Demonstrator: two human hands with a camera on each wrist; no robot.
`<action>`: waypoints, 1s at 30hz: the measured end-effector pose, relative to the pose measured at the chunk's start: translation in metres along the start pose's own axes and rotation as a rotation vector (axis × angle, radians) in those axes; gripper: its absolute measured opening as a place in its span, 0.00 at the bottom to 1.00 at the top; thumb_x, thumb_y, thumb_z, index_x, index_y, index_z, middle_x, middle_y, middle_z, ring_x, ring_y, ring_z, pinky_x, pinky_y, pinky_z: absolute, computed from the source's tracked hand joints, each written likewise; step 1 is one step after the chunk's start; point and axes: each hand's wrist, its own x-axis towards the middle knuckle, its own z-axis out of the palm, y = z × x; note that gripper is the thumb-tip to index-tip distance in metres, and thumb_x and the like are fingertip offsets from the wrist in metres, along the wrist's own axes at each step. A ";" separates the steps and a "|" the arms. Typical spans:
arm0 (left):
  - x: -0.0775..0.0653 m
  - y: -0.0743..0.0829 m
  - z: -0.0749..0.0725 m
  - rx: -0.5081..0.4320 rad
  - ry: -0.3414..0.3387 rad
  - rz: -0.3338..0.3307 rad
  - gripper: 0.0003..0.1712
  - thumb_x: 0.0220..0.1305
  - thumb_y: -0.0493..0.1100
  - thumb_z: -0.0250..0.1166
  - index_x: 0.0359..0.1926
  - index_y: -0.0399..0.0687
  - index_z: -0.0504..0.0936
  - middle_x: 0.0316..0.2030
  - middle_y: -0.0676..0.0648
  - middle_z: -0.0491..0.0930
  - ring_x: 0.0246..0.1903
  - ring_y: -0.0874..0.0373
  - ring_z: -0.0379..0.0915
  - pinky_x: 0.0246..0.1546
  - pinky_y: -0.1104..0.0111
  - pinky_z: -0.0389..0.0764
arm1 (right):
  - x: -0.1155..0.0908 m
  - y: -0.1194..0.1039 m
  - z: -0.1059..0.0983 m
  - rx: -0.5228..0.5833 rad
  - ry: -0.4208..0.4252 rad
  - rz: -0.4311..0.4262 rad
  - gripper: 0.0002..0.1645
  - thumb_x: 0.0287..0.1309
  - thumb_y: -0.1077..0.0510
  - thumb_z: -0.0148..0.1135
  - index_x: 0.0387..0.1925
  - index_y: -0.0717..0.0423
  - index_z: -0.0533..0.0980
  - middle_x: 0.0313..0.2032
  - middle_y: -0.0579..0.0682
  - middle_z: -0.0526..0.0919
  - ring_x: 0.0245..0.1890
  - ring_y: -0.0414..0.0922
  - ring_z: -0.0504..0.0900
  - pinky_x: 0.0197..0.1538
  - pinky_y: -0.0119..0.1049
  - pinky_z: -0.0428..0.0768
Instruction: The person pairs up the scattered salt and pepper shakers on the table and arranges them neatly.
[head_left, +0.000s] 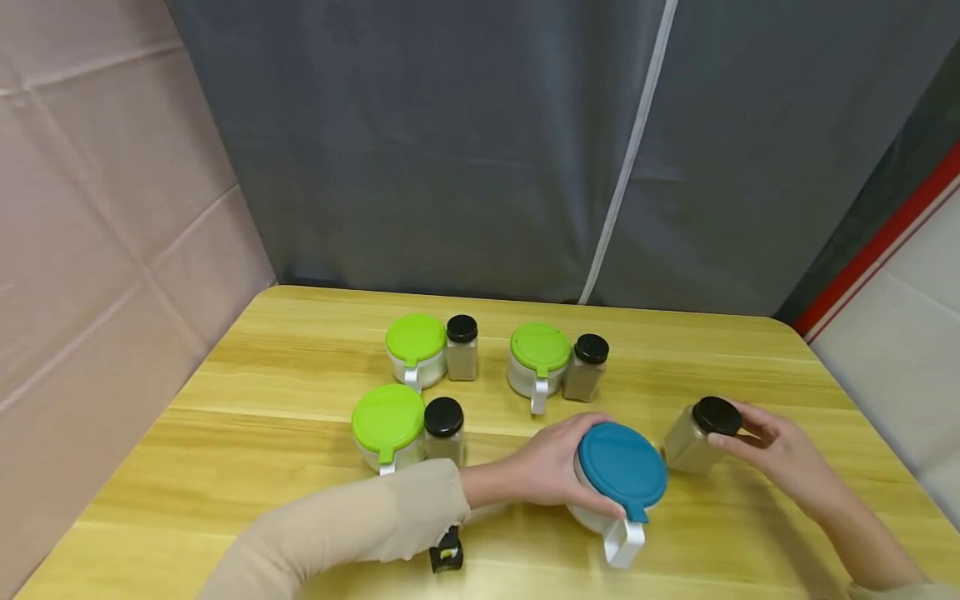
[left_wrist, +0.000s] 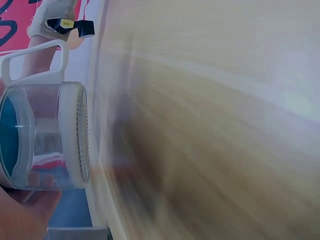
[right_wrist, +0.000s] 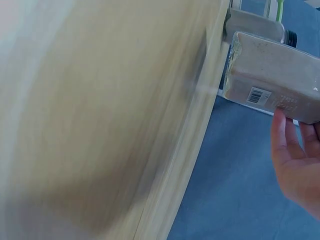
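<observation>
My left hand [head_left: 551,462] grips a clear round jar [left_wrist: 45,137] by its side, fingers and thumb wrapped around it. A blue lid [head_left: 622,468] tops this jar, and its white handle [head_left: 624,543] points toward me. To the right, my right hand [head_left: 780,454] pinches a square spice bottle [head_left: 686,446] near its black cap [head_left: 716,415]. Grey-brown powder fills the bottle, and a barcode label [right_wrist: 259,96] shows on its side in the right wrist view. The bottle leans in the head view. Whether either container touches the table, I cannot tell.
Several green-lidded jars stand on the wooden table [head_left: 285,375]: one back left [head_left: 416,340], one back centre [head_left: 540,348], one front left [head_left: 387,421]. Each has a black-capped bottle beside it [head_left: 462,354] [head_left: 585,371] [head_left: 444,429]. A grey curtain [head_left: 450,150] hangs behind.
</observation>
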 end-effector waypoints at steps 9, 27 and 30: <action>-0.015 -0.012 -0.010 -0.029 -0.012 0.006 0.50 0.38 0.56 0.72 0.62 0.54 0.56 0.54 0.55 0.64 0.51 0.64 0.61 0.51 0.68 0.63 | -0.003 -0.008 0.014 0.074 -0.047 -0.063 0.26 0.55 0.65 0.57 0.55 0.68 0.65 0.46 0.34 0.73 0.44 0.30 0.72 0.38 0.27 0.75; -0.036 -0.028 -0.021 -0.083 -0.021 -0.040 0.50 0.38 0.55 0.73 0.62 0.58 0.56 0.54 0.54 0.65 0.51 0.62 0.62 0.51 0.66 0.63 | -0.004 -0.019 0.038 0.176 -0.122 -0.132 0.25 0.53 0.67 0.57 0.54 0.69 0.66 0.47 0.40 0.74 0.44 0.37 0.74 0.41 0.29 0.74; -0.037 -0.030 -0.022 -0.092 -0.016 -0.041 0.51 0.38 0.54 0.73 0.62 0.58 0.56 0.53 0.54 0.66 0.51 0.62 0.62 0.51 0.66 0.63 | -0.003 -0.019 0.042 0.169 -0.124 -0.130 0.25 0.53 0.67 0.58 0.53 0.68 0.67 0.47 0.40 0.75 0.44 0.37 0.74 0.41 0.29 0.74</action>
